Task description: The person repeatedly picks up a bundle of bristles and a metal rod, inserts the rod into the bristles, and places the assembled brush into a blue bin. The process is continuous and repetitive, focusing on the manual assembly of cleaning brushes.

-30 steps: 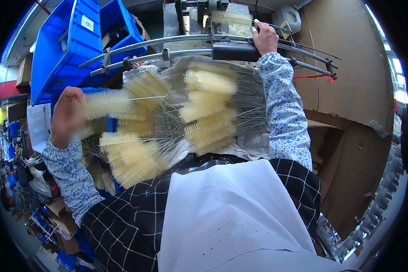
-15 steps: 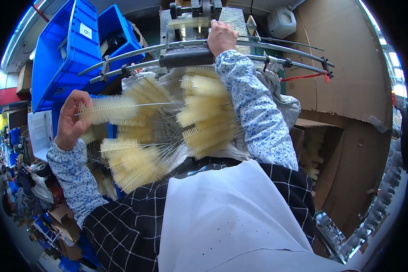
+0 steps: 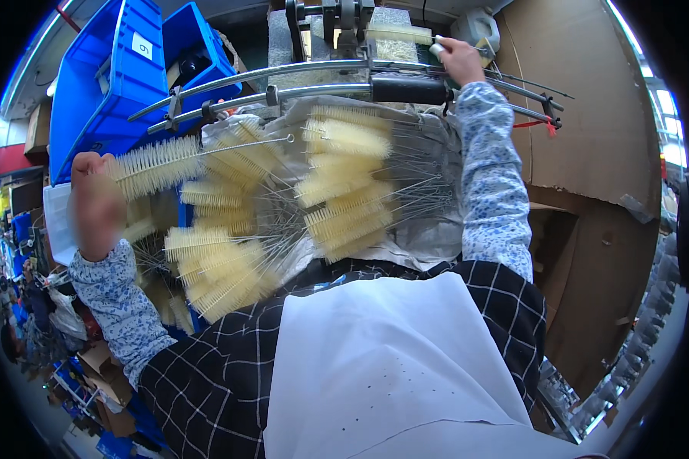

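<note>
In front of the rail's (image 3: 321, 90) left end, a pale brush (image 3: 157, 166) is gripped by the left hand (image 3: 97, 208); beyond the rail, a second brush (image 3: 400, 34) is neared by the curled right hand (image 3: 465, 63), hold unclear. Swung low, wires could be snagged.

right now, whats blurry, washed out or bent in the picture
Head view, left side: the left hand is smeared, though bristles on the brush it holds look crisp; head view, right rim: the bright panes look washed out; head view, top: the rails look bowed, probably from the fisheye; head view, corners: black.
</note>
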